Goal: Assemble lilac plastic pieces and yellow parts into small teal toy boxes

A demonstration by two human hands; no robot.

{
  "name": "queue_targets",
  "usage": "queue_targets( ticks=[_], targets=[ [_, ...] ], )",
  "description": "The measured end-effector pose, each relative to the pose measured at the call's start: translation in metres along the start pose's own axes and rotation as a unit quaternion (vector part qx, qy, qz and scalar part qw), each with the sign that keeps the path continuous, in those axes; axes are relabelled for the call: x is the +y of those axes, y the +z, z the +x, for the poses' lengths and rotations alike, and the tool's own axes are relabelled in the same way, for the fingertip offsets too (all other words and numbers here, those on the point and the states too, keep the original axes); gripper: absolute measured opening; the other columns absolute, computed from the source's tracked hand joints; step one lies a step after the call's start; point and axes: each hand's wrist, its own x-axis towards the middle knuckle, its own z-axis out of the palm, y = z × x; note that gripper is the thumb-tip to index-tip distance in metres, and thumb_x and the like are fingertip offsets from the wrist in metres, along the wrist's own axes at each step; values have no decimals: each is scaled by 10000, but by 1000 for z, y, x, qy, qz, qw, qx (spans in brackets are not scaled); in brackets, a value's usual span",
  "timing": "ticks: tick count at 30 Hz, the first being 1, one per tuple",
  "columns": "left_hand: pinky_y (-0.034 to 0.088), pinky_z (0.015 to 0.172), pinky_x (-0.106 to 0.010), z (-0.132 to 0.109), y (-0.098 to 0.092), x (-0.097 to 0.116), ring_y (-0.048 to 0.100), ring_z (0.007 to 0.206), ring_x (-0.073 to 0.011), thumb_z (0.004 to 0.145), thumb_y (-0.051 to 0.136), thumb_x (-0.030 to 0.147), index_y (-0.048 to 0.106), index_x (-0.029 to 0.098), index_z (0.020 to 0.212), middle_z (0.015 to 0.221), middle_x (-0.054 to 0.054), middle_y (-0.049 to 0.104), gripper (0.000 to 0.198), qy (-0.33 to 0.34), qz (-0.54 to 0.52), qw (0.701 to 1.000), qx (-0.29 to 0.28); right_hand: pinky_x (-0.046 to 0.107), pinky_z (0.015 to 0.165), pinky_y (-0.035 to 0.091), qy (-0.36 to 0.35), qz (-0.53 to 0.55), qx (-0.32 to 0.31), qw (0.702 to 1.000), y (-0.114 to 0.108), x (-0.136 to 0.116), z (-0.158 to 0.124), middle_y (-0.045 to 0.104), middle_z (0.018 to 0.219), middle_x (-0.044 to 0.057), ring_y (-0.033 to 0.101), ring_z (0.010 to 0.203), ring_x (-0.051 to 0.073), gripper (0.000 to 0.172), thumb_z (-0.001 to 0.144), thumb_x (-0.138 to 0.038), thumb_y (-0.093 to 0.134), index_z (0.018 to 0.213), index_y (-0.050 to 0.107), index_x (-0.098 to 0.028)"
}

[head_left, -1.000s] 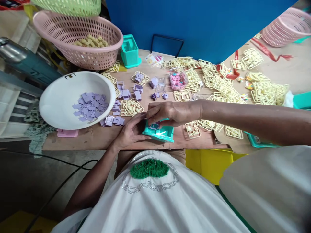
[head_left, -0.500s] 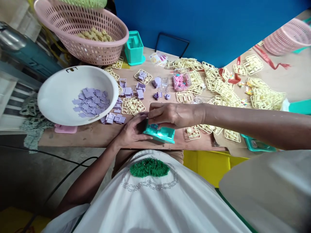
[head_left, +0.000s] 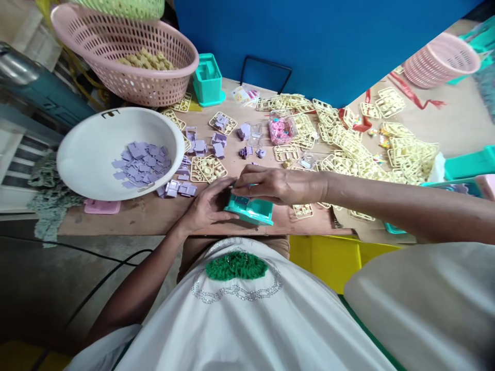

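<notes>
At the table's front edge, my left hand [head_left: 204, 208] grips the left end of a teal plastic box [head_left: 255, 210], thumb along its near side. My right hand [head_left: 274, 185] reaches over the box from the right, its fingers bent together at the box's upper left part; what they hold, if anything, is hidden. Cream part frames [head_left: 209, 169] and small purple parts [head_left: 177, 188] lie to the left of the box. Beyond the hands are a small purple piece [head_left: 261, 153] and a clear container of pink parts [head_left: 281, 129].
A white bowl [head_left: 93, 178] of purple pieces stands left, with a pink basket [head_left: 154, 77] behind it. Another teal box [head_left: 209, 82] stands by a blue panel [head_left: 328, 46]. Cream frames [head_left: 351, 147] pile up at right, near another pink basket [head_left: 441, 61].
The view has shifted slightly, bringing more of the right side into sight. My right hand's fingers have moved a little over the teal box; my left hand keeps its grip.
</notes>
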Motion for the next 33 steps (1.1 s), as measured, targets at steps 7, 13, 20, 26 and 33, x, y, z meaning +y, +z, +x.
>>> queue_targets(
  ticks=[7, 13, 20, 26, 33],
  targets=[
    [483, 1278, -513, -1, 2, 1, 618, 1463, -356, 707, 998, 486, 696, 261, 1429, 1524, -150, 661, 815, -11, 7, 1000, 19, 418, 1014, 549, -21, 6, -56, 998, -17, 2, 16, 726, 1290, 180, 625, 1187, 261, 351, 1132, -201, 438, 1249, 768, -169],
    [453, 1306, -539, -3, 9, 8, 584, 1492, -373, 722, 984, 514, 632, 272, 1519, 1556, -157, 623, 904, -34, 24, 999, 33, 382, 899, 598, 130, 41, 100, 986, 2, -12, -3, 721, 1179, 199, 706, 1040, 257, 463, 1075, -487, 628, 1335, 747, -124],
    [398, 1347, -563, -1, 12, 18, 546, 1536, -375, 767, 959, 494, 615, 304, 1542, 1576, -135, 616, 869, -38, 38, 998, 21, 359, 898, 598, 181, 66, 222, 956, 33, -38, -5, 736, 1157, 166, 710, 1018, 226, 309, 1104, -334, 571, 1219, 808, -171],
    [387, 1350, -569, -3, 12, 14, 535, 1546, -381, 749, 973, 482, 618, 302, 1541, 1585, -141, 602, 886, -42, 41, 998, 29, 426, 930, 603, 183, 77, 233, 952, 43, -33, -4, 741, 1148, 168, 713, 1012, 252, 346, 1104, -392, 571, 1246, 814, -190],
    [485, 1289, -529, -8, 15, 7, 543, 1536, -370, 739, 984, 451, 593, 297, 1557, 1629, -146, 539, 921, -61, 3, 997, 36, 448, 980, 618, 277, 126, 362, 881, 69, -40, -18, 718, 1264, 172, 729, 1145, 296, 529, 985, -547, 751, 1385, 760, -202]
  ],
)
